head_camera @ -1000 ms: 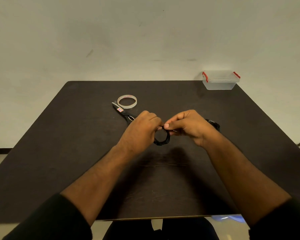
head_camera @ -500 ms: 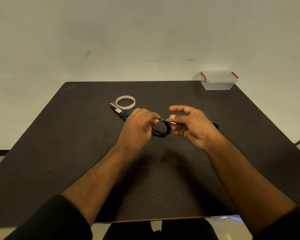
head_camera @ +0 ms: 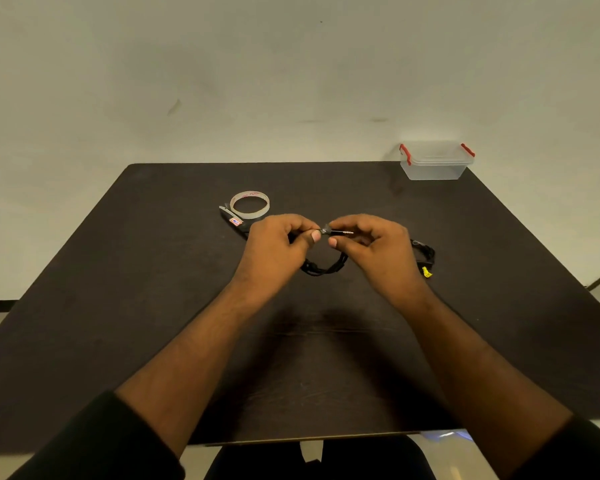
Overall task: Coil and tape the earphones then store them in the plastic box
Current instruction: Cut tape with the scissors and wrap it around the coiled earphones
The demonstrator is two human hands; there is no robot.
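While the left hand (head_camera: 274, 249) pinches the thin black earphones (head_camera: 323, 268) coil above the matte dark table (head_camera: 153, 289), the right hand (head_camera: 378, 247) grips the slim metal plug (head_camera: 340, 232); clear plastic box (head_camera: 435, 164) sits far right.

table (head_camera: 153, 306) – dark | wall (head_camera: 291, 64) – pale | second black cable bundle (head_camera: 426, 252) – yellow tag

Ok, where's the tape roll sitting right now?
In the head view the tape roll lies on the table, left of centre, just beyond the left hand and against the scissors.
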